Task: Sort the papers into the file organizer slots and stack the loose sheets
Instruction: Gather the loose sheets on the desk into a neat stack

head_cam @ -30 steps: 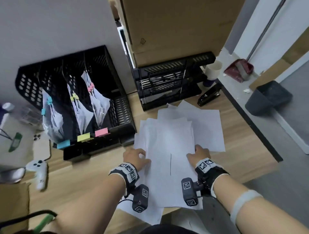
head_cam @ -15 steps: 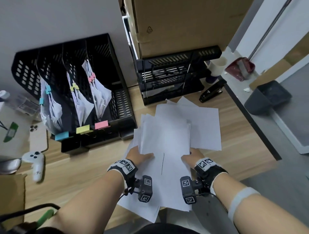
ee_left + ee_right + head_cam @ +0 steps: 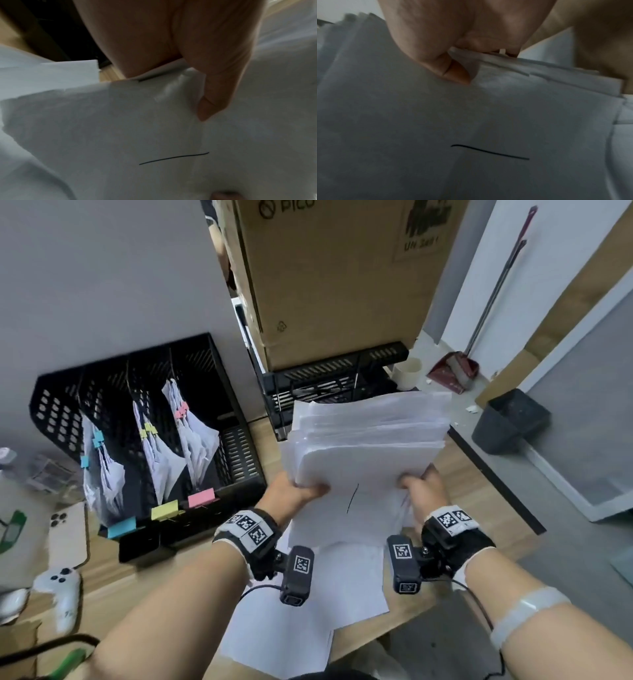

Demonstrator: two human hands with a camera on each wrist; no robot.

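Pinching thick uneven stack of loose white sheets (image 3: pixel 370 446) at near edge: left hand (image 3: pixel 291 491) and right hand (image 3: pixel 423 491) both curl thumb over top, fingers beneath. We hold stack raised over wooden desk (image 3: pixel 164 573), right of black mesh file organizer (image 3: pixel 144 440). We judge bundle light, floppy, slippery; edges splay. Grip both sides, near corners.

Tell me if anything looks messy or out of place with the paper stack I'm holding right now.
Yes. The stack, gripped by your left hand and right hand, is uneven: its far edges fan out in steps instead of lining up. Two loose sheets lie askew on the desk beneath it, not gathered in.
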